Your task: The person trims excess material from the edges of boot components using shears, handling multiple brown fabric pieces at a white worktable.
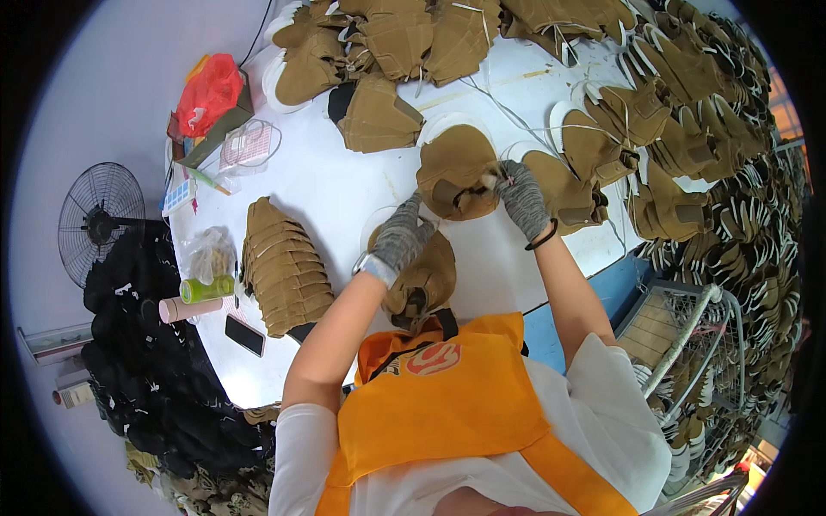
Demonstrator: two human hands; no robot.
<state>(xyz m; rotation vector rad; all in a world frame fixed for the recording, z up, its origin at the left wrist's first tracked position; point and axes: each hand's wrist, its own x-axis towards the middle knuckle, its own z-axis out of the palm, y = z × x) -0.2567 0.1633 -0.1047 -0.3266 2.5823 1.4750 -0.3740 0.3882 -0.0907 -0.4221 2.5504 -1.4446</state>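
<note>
In the middle of the white table, a brown fabric cap (456, 163) with a rounded brim lies over a white brim-shaped piece. My right hand (521, 198), in a grey knit glove, is closed at the cap's right edge. A small pale-brown tuft shows at its fingertips; what it is, I cannot make out. My left hand (402, 241), gloved alike, has its fingers stretched out, with the fingertips beside the cap's lower left edge. Beneath that hand and wrist, partly hidden, is another brown cap (430, 279), close to my orange apron (447, 387).
Brown caps with white pieces (594, 142) cover the table's far and right sides. At left are a nested cap stack (284, 267), a phone (245, 335), a green bottle (206, 291), a pink bottle (188, 310) and a box with a red bag (211, 95). A wire cart (688, 335) stands right.
</note>
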